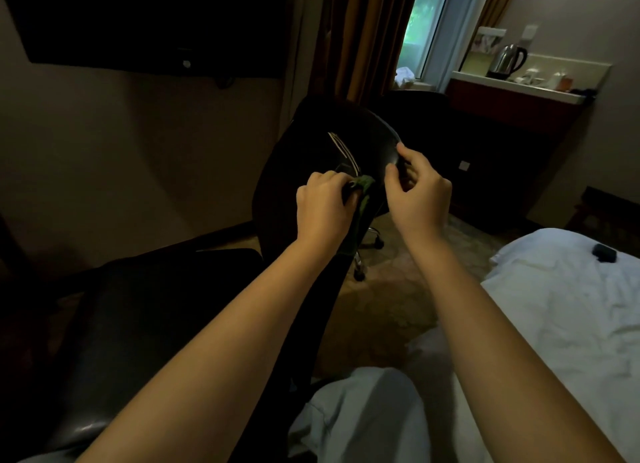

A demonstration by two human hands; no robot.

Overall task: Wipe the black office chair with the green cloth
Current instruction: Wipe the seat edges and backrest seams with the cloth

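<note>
So the left hand (323, 206) has its grip closed tight around a bunched-up green cloth (364, 189). The fingers are curled over it, pressing the wad against the glossy back of the black office chair (294, 157), just beside some pale streaks on the shell. A tail of the cloth hangs down below the hand.

The right hand (417, 194) is just to the right, with its grip curled onto the curved edge of the same chair back. The forefinger is up on the rim and the thumb sits lower. The light's dim, so I can't tell how hard it's clamping. The two hands are close but not touching.

The chair's shiny wheeled base (367, 251) peeks out below the hands, on a brownish patterned carpet (381, 310). Bottom left there's a dark padded seat (138, 324), and honestly I can't tell if it's part of the same chair.

- On the right is a rumpled white bed (571, 306) with a small black gadget (604, 253) lying on it, well apart from the chair.
- In the far corner a steel electric kettle (507, 60) stands on a pale worktop (485, 78), near a window (420, 22) with brown striped curtains (360, 39).
- A dark flat TV screen (138, 22) hangs on the wall upper left.
</note>
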